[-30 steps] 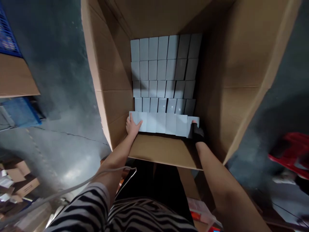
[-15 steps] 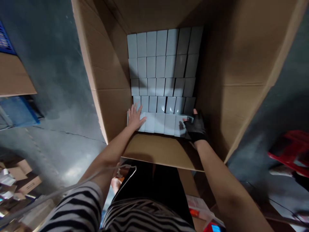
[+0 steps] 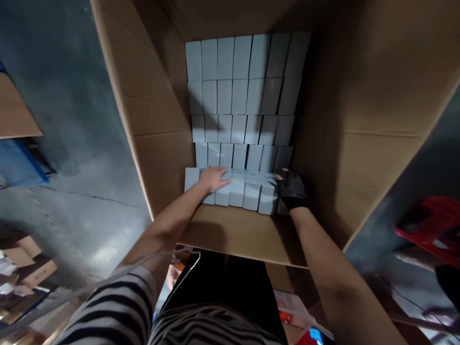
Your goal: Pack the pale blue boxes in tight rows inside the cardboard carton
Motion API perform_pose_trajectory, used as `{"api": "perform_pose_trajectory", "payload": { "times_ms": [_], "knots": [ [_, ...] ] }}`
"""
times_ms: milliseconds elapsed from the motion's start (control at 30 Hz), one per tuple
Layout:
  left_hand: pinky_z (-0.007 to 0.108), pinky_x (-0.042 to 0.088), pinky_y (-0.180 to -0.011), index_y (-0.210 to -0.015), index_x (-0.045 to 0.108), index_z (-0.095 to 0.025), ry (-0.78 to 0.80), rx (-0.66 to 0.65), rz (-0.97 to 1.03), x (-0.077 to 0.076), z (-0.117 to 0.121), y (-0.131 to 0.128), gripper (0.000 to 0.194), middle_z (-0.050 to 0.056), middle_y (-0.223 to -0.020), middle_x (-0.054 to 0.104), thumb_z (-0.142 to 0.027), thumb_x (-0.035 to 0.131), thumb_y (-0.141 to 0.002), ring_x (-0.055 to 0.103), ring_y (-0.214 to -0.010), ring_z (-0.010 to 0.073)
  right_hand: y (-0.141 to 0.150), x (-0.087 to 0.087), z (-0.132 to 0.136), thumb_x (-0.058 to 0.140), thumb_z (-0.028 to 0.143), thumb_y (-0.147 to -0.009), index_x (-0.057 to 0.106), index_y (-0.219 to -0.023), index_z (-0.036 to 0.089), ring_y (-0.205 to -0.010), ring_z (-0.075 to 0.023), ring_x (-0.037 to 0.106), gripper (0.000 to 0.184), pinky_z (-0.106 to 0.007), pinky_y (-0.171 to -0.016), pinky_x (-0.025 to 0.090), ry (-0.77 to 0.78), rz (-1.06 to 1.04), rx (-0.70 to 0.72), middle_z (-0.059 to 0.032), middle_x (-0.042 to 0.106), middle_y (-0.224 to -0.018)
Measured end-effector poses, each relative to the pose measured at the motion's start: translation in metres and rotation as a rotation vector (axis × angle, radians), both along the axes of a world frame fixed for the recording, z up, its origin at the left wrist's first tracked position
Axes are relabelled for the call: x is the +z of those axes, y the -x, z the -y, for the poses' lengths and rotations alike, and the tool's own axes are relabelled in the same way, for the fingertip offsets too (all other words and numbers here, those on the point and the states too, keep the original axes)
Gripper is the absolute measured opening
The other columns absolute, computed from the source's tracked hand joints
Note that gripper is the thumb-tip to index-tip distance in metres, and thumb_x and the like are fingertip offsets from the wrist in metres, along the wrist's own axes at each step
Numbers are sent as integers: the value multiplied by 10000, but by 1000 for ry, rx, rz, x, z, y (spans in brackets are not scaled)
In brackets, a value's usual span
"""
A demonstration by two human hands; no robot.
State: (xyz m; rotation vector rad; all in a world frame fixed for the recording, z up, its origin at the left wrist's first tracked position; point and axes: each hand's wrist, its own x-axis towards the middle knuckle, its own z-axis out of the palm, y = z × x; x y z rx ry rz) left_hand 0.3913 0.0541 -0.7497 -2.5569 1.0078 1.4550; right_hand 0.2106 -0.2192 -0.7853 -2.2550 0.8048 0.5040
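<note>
Left hand (image 3: 214, 178) lies flat, fingers spread, on the near row of white boxes (image 3: 235, 191) against the near wall of the cardboard carton (image 3: 158, 110); gloved right hand (image 3: 292, 190) presses the row's right end, not gripping

The person wears a black-and-white striped top with short sleeves (image 3: 111, 306), leaving both forearms bare. The right hand (image 3: 292, 190) has a black fingerless glove; the left hand (image 3: 214, 178) is bare. A thin pale cable (image 3: 151, 261) runs across the left arm.
</note>
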Motion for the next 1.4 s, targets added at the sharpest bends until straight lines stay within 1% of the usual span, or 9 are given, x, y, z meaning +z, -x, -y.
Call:
{"api": "perform_pose_trajectory", "payload": {
  "times_ms": [100, 300, 433, 567, 667, 767, 900, 1133, 1400],
  "knots": [
    [469, 253, -1203, -1498, 441, -261, 48, -47, -87, 0, -2, 2, 791, 85, -1560, 427, -628, 626, -822, 399, -1429, 328, 11, 3, -4, 431, 442, -944, 495, -1385, 69, -1358, -284, 391, 582, -383, -1164, 308, 10, 7, -132, -198, 443, -1447],
    [420, 360, -1142, -1505, 429, -251, 33, -80, -119, -6, 9, -4, 774, 87, -1544, 452, -599, 623, -841, 447, -1397, 324, 24, -1, -6, 431, 392, -914, 589, -1215, 75, -1230, -305, 479, 465, -415, -1105, 364, -6, 13, -128, -204, 561, -1269],
    [442, 271, -1208, -1572, 288, -242, 151, -186, -161, -6, 28, 12, 939, 87, -1619, 315, -619, 668, -800, 321, -1477, 320, 34, 0, -15, 452, 409, -896, 601, -1123, 68, -1199, -309, 497, 436, -432, -1086, 392, -36, -11, -146, -228, 568, -1212],
    [426, 317, -1190, -1536, 368, -232, 111, -201, -131, -10, 40, 28, 688, 85, -1581, 393, -429, 588, -915, 382, -1448, 281, 26, 0, -13, 472, 397, -889, 597, -1132, 57, -1207, -282, 498, 435, -410, -1089, 397, -33, -4, -171, -215, 564, -1216],
    [441, 410, -1117, -1481, 451, -242, 40, -206, -163, -17, 56, 21, 595, 92, -1521, 481, -372, 574, -914, 476, -1377, 294, 10, -2, 0, 526, 414, -872, 555, -1275, 46, -1316, -296, 442, 546, -420, -1159, 326, -5, 7, -233, -214, 505, -1367],
    [496, 309, -1186, -1536, 339, -252, 81, -267, -247, -20, 79, 18, 730, 80, -1609, 342, -295, 601, -855, 331, -1473, 296, 11, 4, 1, 640, 436, -790, 419, -1455, 52, -1453, -322, 297, 800, -426, -1214, 254, -42, 16, -312, -210, 293, -1569],
    [581, 202, -1212, -1587, 177, -226, 110, -250, -379, -16, 105, 44, 868, 104, -1666, 165, -337, 597, -835, 172, -1532, 306, 33, 14, -11, 556, 446, -845, 235, -1563, 75, -1377, -320, 432, 869, -450, -1152, 362, -185, -98, -388, -195, 394, -1526],
    [558, 286, -1193, -1560, 287, -265, 155, -131, -194, -12, 141, 86, 821, 82, -1621, 318, -610, 577, -874, 330, -1468, 311, 21, 13, 4, 450, 282, -899, 534, -1364, 5, -1320, -282, 480, 547, -433, -1172, 333, -46, -112, -67, -203, 547, -1384],
    [391, 443, -1092, -1518, 388, -307, 116, -160, -316, -26, 146, 63, 670, 3, -1565, 429, -579, 517, -920, 446, -1405, 257, -35, 31, 37, 542, 240, -873, 632, -1270, 127, -1111, -303, 621, 423, -406, -937, 497, -81, -488, 238, -173, 621, -1265]
  ]
}}
